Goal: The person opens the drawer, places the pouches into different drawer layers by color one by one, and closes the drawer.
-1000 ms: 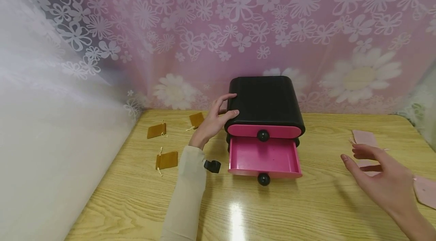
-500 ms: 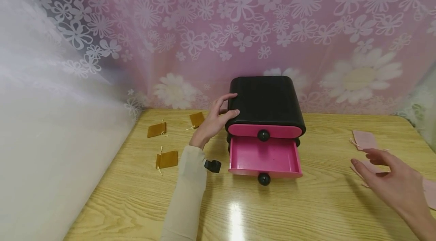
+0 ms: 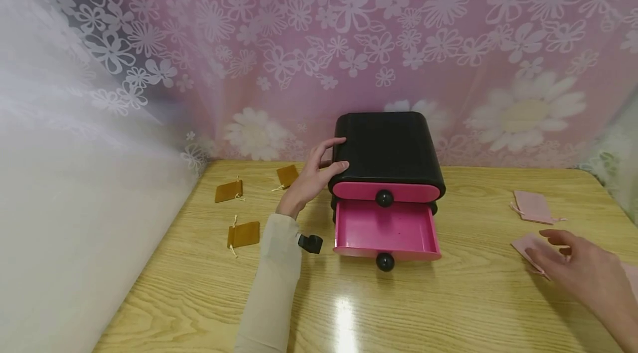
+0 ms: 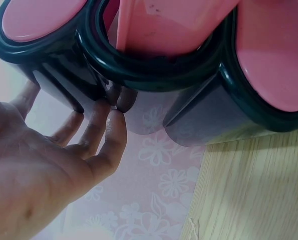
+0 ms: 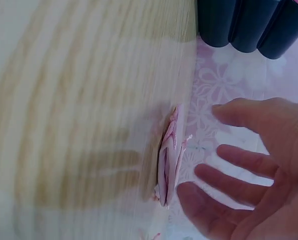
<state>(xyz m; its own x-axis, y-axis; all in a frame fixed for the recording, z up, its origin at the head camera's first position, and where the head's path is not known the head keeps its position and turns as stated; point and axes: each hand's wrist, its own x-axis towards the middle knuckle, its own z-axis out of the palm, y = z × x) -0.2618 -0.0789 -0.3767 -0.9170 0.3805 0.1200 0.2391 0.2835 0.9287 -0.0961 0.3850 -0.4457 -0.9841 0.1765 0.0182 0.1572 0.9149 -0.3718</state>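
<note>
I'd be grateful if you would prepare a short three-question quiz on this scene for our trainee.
1. Count: how many brown pouches lie on the table?
2. Multiple choice: which drawer of the black drawer unit stands open? A) top B) middle C) bottom
3. True or false: the right hand is gripping a black knob.

Key:
1. Three.
2. B; the left wrist view shows closed fronts on either side of it.
3. False; it holds nothing and is nearest a pink pouch.
</note>
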